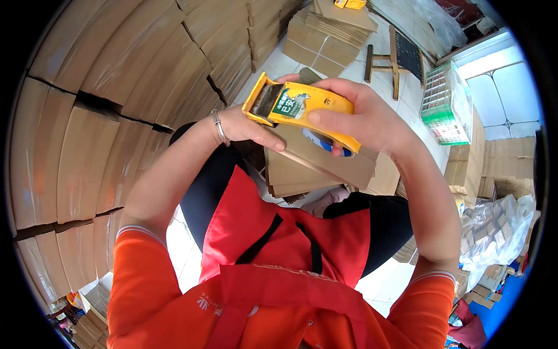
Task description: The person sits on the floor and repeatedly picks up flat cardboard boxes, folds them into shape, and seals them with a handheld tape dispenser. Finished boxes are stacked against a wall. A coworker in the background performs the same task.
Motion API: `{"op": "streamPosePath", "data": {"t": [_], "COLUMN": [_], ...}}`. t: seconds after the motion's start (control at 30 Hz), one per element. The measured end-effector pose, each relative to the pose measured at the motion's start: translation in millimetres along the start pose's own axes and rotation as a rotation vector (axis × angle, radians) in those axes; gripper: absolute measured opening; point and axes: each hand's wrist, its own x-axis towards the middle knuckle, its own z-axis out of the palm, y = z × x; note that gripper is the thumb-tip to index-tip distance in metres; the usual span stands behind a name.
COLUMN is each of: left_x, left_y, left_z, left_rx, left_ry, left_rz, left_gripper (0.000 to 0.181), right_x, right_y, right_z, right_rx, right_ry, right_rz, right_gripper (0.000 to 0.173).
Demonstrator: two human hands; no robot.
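My right hand (pixel 370 113) grips a yellow handheld tape dispenser (pixel 335 102) by its curved body, thumb on top. A green printed sticker (pixel 290 104) is on its face, and a roll with a blue and white core (pixel 324 141) shows underneath. The dispenser's head lies over my left hand (pixel 248 126), which wears a silver bangle (pixel 219 126). My left thumb presses on the edge of a flat cardboard carton (pixel 331 163) that slants down to the right. The dispenser hides most of my left fingers. More flat cardboard (pixel 287 179) lies below that carton.
Stacked cardboard bundles (pixel 144 65) form a wall along my left. Ahead are a strapped cardboard bundle (pixel 327 48) bearing another yellow object (pixel 350 4), and a folding stool (pixel 403 56). A white and green plastic crate (pixel 447 104) and a plastic-wrapped pile (pixel 495 231) stand to the right.
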Motion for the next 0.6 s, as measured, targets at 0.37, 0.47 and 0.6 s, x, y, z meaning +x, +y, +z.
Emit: {"op": "streamPosePath", "data": {"t": [0.37,0.47,0.6], "left_x": [14,17,16], "left_y": [-5,1,13], "left_z": [-10,-2,-1], "left_rx": [0.261,0.235,0.594], "left_ry": [0.015,0.003,-0.008], "left_rz": [0.018,-0.034,-0.095], "left_gripper": [0.122,0.123,0.130], "right_x": [-80,-150,-165], "right_y": [28,86,118], "right_z": [-53,-88,-86], "right_rx": [0.036,0.063,0.162], "right_ry": [0.037,0.171,0.202], "right_rz": [0.078,0.102,0.117], "right_gripper": [0.061,0.062,0.064]}}
